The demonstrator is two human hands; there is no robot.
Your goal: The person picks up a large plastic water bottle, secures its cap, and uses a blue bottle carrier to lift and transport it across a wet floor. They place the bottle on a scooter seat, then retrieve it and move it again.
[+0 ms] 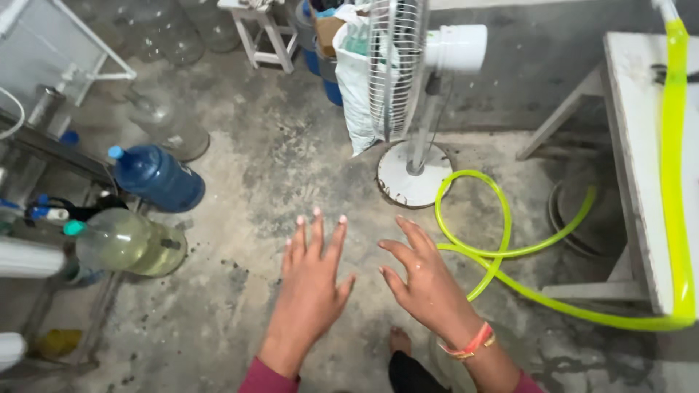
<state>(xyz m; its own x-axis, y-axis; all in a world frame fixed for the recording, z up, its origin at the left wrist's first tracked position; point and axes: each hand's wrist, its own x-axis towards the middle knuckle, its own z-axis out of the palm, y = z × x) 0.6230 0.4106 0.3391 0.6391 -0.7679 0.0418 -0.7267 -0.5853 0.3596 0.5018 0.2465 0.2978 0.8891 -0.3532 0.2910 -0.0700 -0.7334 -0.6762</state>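
Both my left hand (309, 280) and right hand (426, 280) hang spread and empty over the concrete floor (240, 291), nearest the yellow-green hose (495, 247) (looped beside the fan base (413, 175)), so I judge my right grip must reach and close on it.

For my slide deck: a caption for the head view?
Both empty hands, left hand and right hand, spread above a concrete floor near a yellow-green hose.

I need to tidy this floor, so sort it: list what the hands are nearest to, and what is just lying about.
Nearest the hands:
- left hand and right hand, both open, holding nothing
- yellow-green hose, looped on the floor beside the right hand

Lying about:
- standing fan
- blue water jug
- clear jug
- white stool
- white sack
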